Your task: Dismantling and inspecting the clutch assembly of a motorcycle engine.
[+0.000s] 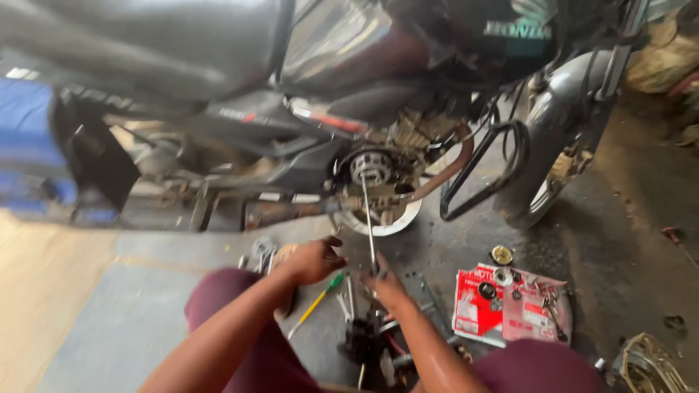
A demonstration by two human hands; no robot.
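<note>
A black motorcycle (240, 65) stands in front of me with its engine side cover off, so the round clutch assembly (373, 169) is exposed. My right hand (384, 284) grips the lower end of a long thin metal rod (368, 218) that reaches up to the clutch. My left hand (314, 260) hovers just left of the rod with its fingers curled; I cannot tell if anything is in it. A green-and-yellow screwdriver (318, 300) lies on the floor below the left hand.
Wrenches and dark engine parts (368, 338) are scattered on the concrete floor between my knees. A red-and-white package (510, 304) holding small round parts lies to the right. A metal cover (646, 364) sits at the bottom right. The front wheel (550, 156) stands right.
</note>
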